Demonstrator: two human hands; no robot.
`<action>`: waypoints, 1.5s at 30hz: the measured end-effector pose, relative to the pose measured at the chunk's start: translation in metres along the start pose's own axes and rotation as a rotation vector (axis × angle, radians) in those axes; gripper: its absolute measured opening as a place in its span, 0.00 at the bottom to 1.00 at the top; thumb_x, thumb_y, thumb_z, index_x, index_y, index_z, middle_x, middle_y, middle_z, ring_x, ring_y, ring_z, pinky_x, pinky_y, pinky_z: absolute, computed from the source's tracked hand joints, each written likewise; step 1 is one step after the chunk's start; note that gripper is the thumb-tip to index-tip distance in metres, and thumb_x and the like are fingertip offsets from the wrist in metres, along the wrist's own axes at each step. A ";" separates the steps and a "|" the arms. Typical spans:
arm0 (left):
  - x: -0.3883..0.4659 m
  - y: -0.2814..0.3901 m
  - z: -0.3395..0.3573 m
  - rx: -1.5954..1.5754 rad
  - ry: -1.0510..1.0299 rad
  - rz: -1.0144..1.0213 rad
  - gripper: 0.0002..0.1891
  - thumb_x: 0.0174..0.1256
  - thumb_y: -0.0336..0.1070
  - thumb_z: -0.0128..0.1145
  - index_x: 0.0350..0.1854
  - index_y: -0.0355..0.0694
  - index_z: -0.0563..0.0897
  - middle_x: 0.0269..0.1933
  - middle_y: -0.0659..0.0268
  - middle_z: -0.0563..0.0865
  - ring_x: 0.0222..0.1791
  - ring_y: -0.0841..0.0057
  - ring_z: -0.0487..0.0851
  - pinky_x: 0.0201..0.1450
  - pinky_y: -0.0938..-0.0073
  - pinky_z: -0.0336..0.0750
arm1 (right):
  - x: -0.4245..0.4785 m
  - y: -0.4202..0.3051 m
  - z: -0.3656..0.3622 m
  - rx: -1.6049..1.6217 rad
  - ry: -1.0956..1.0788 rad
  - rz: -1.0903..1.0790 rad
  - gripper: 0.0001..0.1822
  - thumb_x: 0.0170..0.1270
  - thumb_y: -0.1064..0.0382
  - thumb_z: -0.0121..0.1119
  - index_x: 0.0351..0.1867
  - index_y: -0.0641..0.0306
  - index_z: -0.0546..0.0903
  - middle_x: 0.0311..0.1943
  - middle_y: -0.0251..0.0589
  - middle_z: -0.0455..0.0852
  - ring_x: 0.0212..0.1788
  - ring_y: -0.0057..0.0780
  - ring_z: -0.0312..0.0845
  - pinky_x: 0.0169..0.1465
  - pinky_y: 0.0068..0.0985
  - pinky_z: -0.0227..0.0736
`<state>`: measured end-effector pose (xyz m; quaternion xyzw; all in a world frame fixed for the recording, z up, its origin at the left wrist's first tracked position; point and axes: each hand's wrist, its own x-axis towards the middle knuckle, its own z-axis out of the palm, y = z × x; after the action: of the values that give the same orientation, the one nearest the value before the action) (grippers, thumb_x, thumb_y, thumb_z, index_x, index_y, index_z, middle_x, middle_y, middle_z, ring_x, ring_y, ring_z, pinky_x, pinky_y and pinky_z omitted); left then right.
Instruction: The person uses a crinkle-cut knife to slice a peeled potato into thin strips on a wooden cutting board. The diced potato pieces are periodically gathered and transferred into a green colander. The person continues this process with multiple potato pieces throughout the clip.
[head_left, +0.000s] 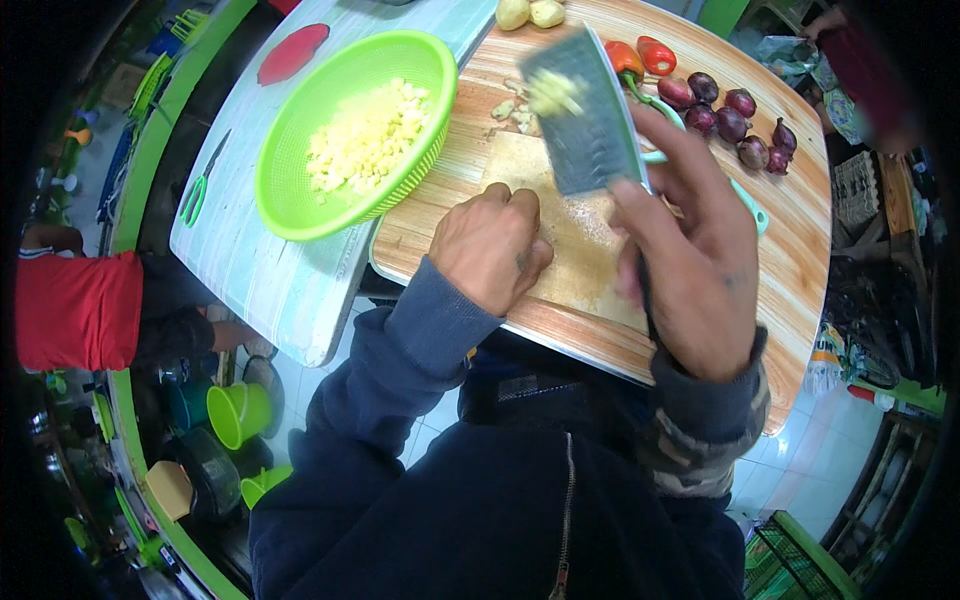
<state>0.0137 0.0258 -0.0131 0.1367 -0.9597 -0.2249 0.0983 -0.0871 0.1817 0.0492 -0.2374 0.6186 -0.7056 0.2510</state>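
My right hand (694, 247) grips the handle of a wide-bladed cleaver (596, 150), which is raised over the wooden cutting board (570, 247). Small pale-yellow diced pieces (555, 94), probably potato, cling to the blurred blade. My left hand (491, 244) is curled into a fist at the board's left side; no object shows in it, though the palm is hidden. To the left, a lime-green plastic colander (431, 154) holds many similar diced pieces (367, 139). Partly behind my right hand lies a mint-green handled tool (750, 206), its kind unclear.
Peelings (514, 112) lie behind the board. Whole peeled potatoes (529, 13), red peppers (656, 56) and several red onions (731, 124) sit along the far side. Green-handled scissors (196, 199) and a red flat item (292, 54) are left. A person in red (79, 311) stands beyond.
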 end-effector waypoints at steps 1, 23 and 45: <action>-0.002 -0.001 0.002 -0.005 0.050 0.032 0.11 0.62 0.34 0.68 0.41 0.32 0.84 0.37 0.46 0.84 0.40 0.44 0.86 0.46 0.47 0.80 | 0.014 0.002 0.008 -0.138 -0.052 -0.155 0.26 0.77 0.67 0.60 0.74 0.64 0.77 0.36 0.40 0.84 0.24 0.17 0.77 0.26 0.17 0.70; -0.002 -0.003 0.013 -0.082 0.059 0.147 0.10 0.58 0.28 0.66 0.42 0.34 0.85 0.42 0.47 0.82 0.44 0.47 0.84 0.50 0.50 0.81 | 0.009 0.024 -0.027 -0.706 0.009 -0.534 0.21 0.59 0.80 0.69 0.55 0.65 0.89 0.45 0.47 0.88 0.46 0.45 0.87 0.51 0.33 0.81; -0.005 -0.037 -0.090 0.166 0.492 0.028 0.13 0.65 0.20 0.65 0.50 0.35 0.91 0.49 0.56 0.90 0.50 0.62 0.89 0.55 0.67 0.80 | -0.042 0.032 -0.056 -0.705 0.207 -0.310 0.19 0.69 0.78 0.65 0.61 0.70 0.87 0.44 0.47 0.88 0.45 0.34 0.85 0.51 0.24 0.78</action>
<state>0.0491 -0.0412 0.0488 0.1818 -0.9239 -0.1040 0.3202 -0.0896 0.2474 0.0092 -0.3270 0.8018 -0.4998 -0.0190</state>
